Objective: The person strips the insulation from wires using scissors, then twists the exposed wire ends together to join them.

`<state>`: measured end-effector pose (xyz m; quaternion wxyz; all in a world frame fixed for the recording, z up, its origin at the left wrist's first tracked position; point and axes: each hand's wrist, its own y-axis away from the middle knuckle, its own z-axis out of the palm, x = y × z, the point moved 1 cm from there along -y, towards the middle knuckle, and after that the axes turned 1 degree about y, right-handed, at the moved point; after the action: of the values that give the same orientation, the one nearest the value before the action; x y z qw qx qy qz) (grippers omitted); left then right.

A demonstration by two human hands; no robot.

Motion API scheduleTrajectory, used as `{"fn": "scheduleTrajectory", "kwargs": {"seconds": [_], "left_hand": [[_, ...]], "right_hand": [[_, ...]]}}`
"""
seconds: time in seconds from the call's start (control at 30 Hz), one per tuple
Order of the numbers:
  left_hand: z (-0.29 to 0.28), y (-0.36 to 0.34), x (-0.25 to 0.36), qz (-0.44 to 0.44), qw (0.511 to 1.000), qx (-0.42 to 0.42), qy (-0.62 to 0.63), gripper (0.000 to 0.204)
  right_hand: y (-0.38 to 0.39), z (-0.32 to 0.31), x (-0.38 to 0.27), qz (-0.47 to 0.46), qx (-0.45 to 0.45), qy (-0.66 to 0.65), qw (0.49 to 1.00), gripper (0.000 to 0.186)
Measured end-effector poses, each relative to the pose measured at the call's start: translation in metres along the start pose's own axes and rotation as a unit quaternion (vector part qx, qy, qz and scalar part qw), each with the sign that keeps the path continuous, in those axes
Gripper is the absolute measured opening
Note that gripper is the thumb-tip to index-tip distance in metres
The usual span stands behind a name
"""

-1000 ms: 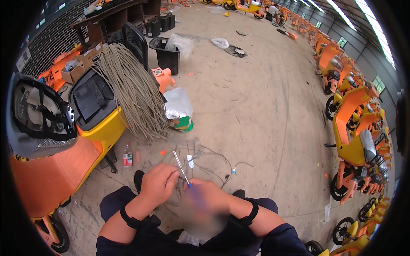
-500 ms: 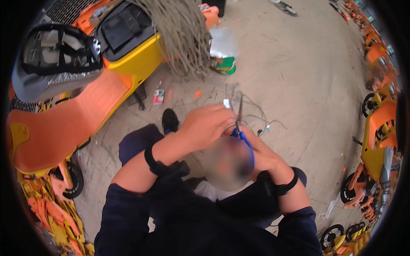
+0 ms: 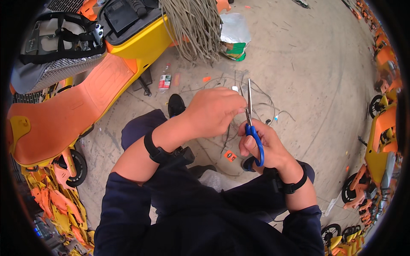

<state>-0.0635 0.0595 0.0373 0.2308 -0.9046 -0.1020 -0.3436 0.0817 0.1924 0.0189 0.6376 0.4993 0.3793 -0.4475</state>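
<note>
My right hand (image 3: 273,145) grips blue-handled scissors (image 3: 259,149), whose steel blades point away from me, slightly apart. My left hand (image 3: 213,111) is pinched just left of the blades, seemingly on a thin cable (image 3: 227,136) that hangs below its fingers; the cut point, if any, is hidden. Loose grey cable pieces (image 3: 269,104) lie on the floor beyond both hands, near a small orange label (image 3: 230,155).
A yellow-orange scooter body (image 3: 68,111) stands at left, carrying a grey bag (image 3: 60,68) and a cable bundle (image 3: 190,32). A plastic bottle (image 3: 165,79) and silver-green bag (image 3: 235,36) lie on the floor. Scooters (image 3: 378,141) line the right; orange-yellow parts (image 3: 60,205) sit lower left.
The view has tilted down toward my lap and hands. My hands appear higher and further right in the picture, and the scissor blades have parted slightly.
</note>
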Motion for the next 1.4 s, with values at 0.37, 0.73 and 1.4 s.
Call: {"fn": "scheduleTrajectory", "kwargs": {"seconds": [0.37,0.73,1.4], "left_hand": [[-0.006,0.003,0.000,-0.039,0.997,0.025,0.062,0.006],[0.000,0.002,0.006,-0.096,0.980,0.013,0.175,0.009],[-0.007,-0.001,0.006,-0.109,0.972,-0.025,0.208,0.012]], "right_hand": [[-0.002,0.005,-0.003,-0.016,0.029,0.029,0.999,0.035],[-0.002,-0.004,-0.007,-0.064,0.005,0.036,0.997,0.045],[0.005,-0.001,-0.005,-0.051,0.035,0.059,0.996,0.034]]}}
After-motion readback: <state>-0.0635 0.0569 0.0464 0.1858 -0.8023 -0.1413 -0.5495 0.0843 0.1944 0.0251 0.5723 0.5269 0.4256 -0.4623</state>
